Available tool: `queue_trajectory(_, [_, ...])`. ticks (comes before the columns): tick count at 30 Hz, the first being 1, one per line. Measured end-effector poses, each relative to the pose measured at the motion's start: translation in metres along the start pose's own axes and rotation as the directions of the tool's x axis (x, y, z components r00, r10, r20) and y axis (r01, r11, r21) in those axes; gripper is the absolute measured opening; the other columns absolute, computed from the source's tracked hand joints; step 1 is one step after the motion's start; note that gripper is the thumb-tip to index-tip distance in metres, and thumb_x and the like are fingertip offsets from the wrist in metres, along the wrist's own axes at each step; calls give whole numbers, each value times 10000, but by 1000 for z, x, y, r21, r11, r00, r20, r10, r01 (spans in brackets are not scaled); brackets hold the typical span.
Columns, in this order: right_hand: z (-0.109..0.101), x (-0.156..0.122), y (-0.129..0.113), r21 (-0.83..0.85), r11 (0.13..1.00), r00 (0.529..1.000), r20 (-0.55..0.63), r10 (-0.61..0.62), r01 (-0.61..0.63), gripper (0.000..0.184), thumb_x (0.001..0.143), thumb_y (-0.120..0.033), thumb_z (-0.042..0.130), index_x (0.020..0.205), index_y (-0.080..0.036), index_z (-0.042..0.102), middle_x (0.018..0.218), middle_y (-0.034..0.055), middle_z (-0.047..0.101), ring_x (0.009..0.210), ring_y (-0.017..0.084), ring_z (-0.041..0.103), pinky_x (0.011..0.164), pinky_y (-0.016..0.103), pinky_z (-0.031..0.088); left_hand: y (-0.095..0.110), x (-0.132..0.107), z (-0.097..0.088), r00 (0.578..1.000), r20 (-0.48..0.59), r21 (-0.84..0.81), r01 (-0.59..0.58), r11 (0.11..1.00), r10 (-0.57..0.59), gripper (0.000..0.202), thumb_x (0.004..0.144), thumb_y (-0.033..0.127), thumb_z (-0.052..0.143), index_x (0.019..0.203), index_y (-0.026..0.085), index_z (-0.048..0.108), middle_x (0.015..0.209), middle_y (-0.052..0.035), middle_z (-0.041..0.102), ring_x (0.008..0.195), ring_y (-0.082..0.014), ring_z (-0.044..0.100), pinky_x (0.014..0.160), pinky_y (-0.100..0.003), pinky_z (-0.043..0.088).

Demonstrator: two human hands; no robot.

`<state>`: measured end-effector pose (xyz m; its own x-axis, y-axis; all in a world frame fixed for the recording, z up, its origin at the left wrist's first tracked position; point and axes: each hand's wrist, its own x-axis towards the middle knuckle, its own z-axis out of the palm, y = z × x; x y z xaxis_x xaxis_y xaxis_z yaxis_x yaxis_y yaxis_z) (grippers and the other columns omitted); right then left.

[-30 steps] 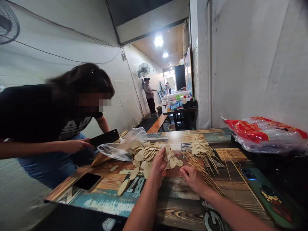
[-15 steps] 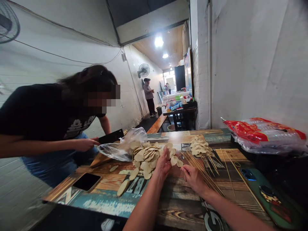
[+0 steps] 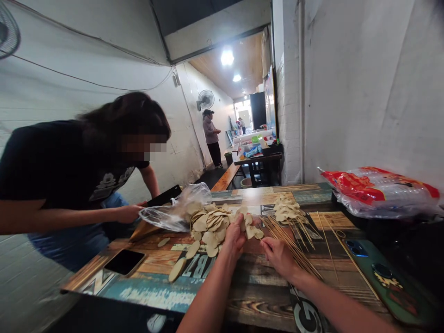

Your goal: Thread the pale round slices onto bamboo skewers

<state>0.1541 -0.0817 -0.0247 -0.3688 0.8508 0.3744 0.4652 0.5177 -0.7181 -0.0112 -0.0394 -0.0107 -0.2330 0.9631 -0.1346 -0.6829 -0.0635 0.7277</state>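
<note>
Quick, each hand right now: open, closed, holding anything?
Left hand: curled over the slices; grip cannot be told.
Right hand: loosely curled at the skewers; whether it holds one cannot be told.

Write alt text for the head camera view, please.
A person's left hand rests on a pile of pale round slices on a wooden table, the right hand beside loose bamboo skewers. To the left, another person holds a cleaver.

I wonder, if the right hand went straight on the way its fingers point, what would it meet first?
Probably the loose pale slices just beyond the fingertips of the right hand, next to the left hand. The skewers lie beside that line, though depth is unclear.
</note>
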Motion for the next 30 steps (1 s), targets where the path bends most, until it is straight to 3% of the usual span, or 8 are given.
queue_trajectory(8, [-2,3,4,5,1000,1000,-17,-5,5,383,909,-297,377,639,-177,621,510,10,574,507,140,520,523,235,338,6,-4,10,993,-14,2,113,994,-113,259,852,395,632,865,137,648,792,-73,699,674,-173,658,686,-298,544])
queue_trajectory(10, [-4,5,6,5,1000,999,-54,1,-1,384,908,-315,380,654,-177,633,542,19,601,514,141,522,521,238,335,16,-4,5,998,-64,62,31,998,-27,305,843,444,630,867,140,639,796,-88,696,681,-173,656,676,-289,526])
queue_trajectory(12, [-8,8,10,5,1000,995,-98,16,-15,393,906,-333,378,654,-176,636,562,28,621,519,144,528,522,239,339,29,-4,-3,963,-174,225,-165,960,207,247,807,400,679,862,163,637,811,-78,695,734,-172,654,710,-276,504])
queue_trajectory(15, [-11,12,17,12,999,988,-149,47,-45,411,906,-362,371,668,-172,646,523,27,610,509,147,538,521,237,351,43,-8,-20,870,-78,677,-311,666,486,137,695,245,762,803,209,685,858,-70,700,925,-217,630,839,-295,458])
queue_trajectory(18, [-12,15,23,16,998,984,-167,56,-55,418,901,-386,377,687,-168,663,494,23,597,497,149,540,517,234,359,45,-15,-35,926,107,899,-246,362,362,166,569,156,803,607,234,662,721,-57,654,1021,-284,586,902,-339,401])
queue_trajectory(20, [-12,16,24,15,998,985,-163,56,-55,418,897,-382,377,676,-170,662,489,22,594,492,149,541,515,233,360,41,-19,-40,944,141,925,-234,299,299,249,483,104,820,523,229,609,640,-47,590,1065,-319,551,922,-361,369])
queue_trajectory(26, [-11,13,15,36,998,991,-117,58,-54,396,891,-354,377,683,-172,660,477,18,586,507,162,555,531,243,370,37,-25,-40,956,102,917,-197,346,274,286,439,6,759,560,216,607,609,-8,515,1025,-326,536,959,-415,304])
queue_trajectory(30, [-13,11,10,75,997,997,-71,29,-24,392,895,-358,373,709,-171,662,507,17,593,506,162,549,531,249,380,38,-20,-41,972,56,849,-167,501,228,264,465,-19,717,555,206,611,531,21,504,897,-274,590,873,-342,364])
